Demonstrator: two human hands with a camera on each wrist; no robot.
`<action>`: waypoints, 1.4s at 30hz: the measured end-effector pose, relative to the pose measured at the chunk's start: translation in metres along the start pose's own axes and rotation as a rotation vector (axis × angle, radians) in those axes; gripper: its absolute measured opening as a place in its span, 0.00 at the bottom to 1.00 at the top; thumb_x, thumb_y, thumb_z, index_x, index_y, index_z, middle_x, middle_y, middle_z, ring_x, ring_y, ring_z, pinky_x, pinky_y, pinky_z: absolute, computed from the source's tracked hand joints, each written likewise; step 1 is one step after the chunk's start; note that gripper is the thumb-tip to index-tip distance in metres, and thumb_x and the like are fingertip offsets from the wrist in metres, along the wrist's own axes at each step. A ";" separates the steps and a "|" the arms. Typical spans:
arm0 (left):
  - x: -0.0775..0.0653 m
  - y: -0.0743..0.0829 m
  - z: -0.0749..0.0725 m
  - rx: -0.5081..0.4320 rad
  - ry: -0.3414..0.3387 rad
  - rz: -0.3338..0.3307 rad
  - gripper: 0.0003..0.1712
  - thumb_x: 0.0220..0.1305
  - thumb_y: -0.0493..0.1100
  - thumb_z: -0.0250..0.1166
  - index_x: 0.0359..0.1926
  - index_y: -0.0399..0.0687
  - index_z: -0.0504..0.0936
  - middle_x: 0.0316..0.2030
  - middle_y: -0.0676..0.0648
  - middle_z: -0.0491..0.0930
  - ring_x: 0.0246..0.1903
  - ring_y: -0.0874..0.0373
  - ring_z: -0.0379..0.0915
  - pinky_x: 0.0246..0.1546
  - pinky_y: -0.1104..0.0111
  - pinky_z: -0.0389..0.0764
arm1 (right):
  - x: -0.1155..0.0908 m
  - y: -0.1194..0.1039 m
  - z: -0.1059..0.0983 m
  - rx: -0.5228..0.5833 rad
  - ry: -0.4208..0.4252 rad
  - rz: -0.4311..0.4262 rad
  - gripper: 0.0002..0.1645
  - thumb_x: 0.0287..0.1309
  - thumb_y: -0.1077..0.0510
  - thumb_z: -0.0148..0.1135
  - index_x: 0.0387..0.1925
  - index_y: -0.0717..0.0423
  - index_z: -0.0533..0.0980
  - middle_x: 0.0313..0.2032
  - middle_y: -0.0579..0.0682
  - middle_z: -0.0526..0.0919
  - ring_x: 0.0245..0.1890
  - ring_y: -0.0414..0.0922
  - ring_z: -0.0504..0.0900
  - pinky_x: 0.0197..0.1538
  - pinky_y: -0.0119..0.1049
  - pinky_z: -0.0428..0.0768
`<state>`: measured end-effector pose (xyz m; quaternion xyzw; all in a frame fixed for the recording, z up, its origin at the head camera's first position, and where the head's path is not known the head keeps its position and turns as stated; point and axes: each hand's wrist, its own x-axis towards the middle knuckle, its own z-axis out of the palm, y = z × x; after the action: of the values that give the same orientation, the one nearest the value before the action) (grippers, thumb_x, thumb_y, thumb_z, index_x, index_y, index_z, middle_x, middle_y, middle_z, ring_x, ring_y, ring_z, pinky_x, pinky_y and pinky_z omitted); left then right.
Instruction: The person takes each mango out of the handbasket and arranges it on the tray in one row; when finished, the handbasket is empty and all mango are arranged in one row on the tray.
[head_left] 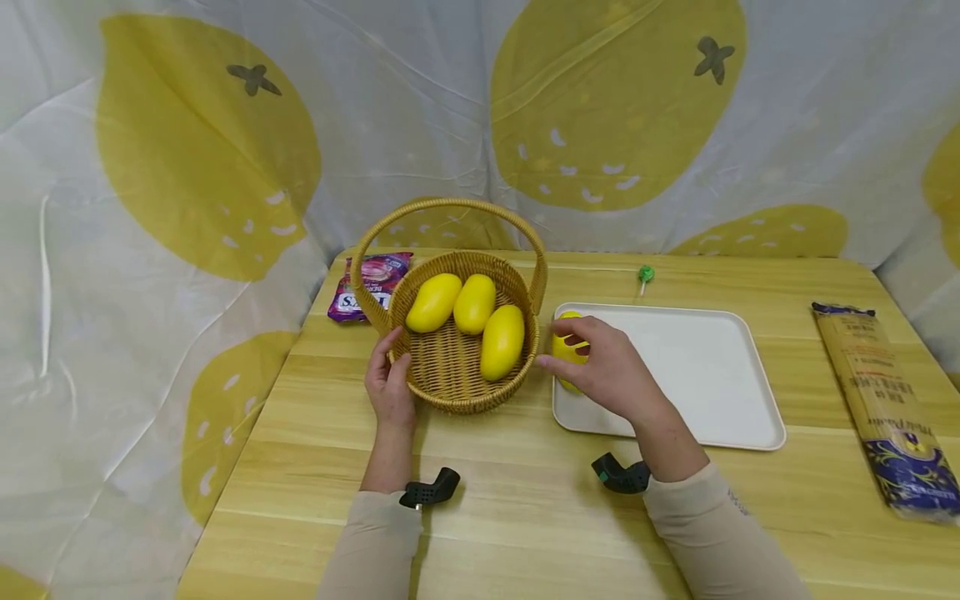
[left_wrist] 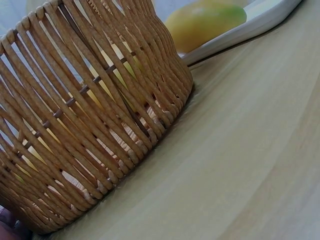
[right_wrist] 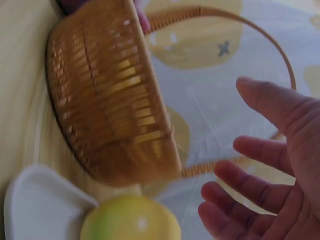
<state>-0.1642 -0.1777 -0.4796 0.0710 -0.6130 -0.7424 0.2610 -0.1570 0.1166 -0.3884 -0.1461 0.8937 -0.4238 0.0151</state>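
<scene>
A round wicker basket (head_left: 450,367) with a tall hoop handle stands at the middle of the table, holding three yellow mangoes (head_left: 502,342). My left hand (head_left: 392,396) grips its left rim; in the left wrist view the woven wall (left_wrist: 100,110) fills much of the picture. Another mango (head_left: 567,350) lies at the left end of a white tray (head_left: 712,375), showing a green end in the right wrist view. Over this mango hovers my right hand (head_left: 615,371), thumb and fingers spread apart with nothing between them, its thumb tip near the basket's right rim.
Behind the basket's left side lies a purple snack packet (head_left: 375,279). A green lollipop (head_left: 646,275) is beyond the tray's far edge. A long pasta packet (head_left: 888,408) lies at the right. Lemon-print cloth (head_left: 420,108) hangs behind the table.
</scene>
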 end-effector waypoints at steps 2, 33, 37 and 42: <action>0.000 0.000 0.000 -0.003 -0.003 -0.001 0.23 0.65 0.27 0.53 0.60 0.31 0.78 0.66 0.38 0.74 0.71 0.57 0.63 0.76 0.59 0.60 | 0.003 -0.010 0.007 -0.024 -0.029 -0.059 0.35 0.55 0.45 0.76 0.61 0.54 0.78 0.58 0.56 0.81 0.56 0.57 0.80 0.57 0.52 0.82; 0.002 -0.001 0.001 0.033 -0.007 0.008 0.22 0.65 0.27 0.54 0.59 0.32 0.79 0.64 0.41 0.78 0.71 0.56 0.64 0.77 0.64 0.57 | 0.093 -0.033 0.043 -0.639 -0.540 -0.263 0.54 0.42 0.36 0.82 0.72 0.36 0.70 0.76 0.55 0.57 0.72 0.63 0.63 0.68 0.56 0.74; 0.002 -0.001 -0.001 0.029 -0.006 0.009 0.22 0.65 0.28 0.54 0.59 0.32 0.79 0.64 0.40 0.78 0.71 0.56 0.64 0.76 0.65 0.58 | 0.093 -0.034 0.045 -0.653 -0.536 -0.278 0.52 0.43 0.37 0.82 0.71 0.38 0.71 0.75 0.56 0.59 0.73 0.62 0.63 0.69 0.57 0.73; 0.002 -0.001 -0.002 0.022 -0.003 0.016 0.22 0.65 0.28 0.54 0.59 0.32 0.79 0.63 0.42 0.78 0.71 0.55 0.64 0.75 0.67 0.59 | 0.093 -0.036 0.047 -0.674 -0.540 -0.297 0.48 0.44 0.39 0.81 0.68 0.39 0.75 0.73 0.56 0.62 0.73 0.62 0.62 0.69 0.57 0.73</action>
<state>-0.1650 -0.1805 -0.4807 0.0678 -0.6220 -0.7336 0.2653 -0.2299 0.0343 -0.3820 -0.3748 0.9152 -0.0537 0.1382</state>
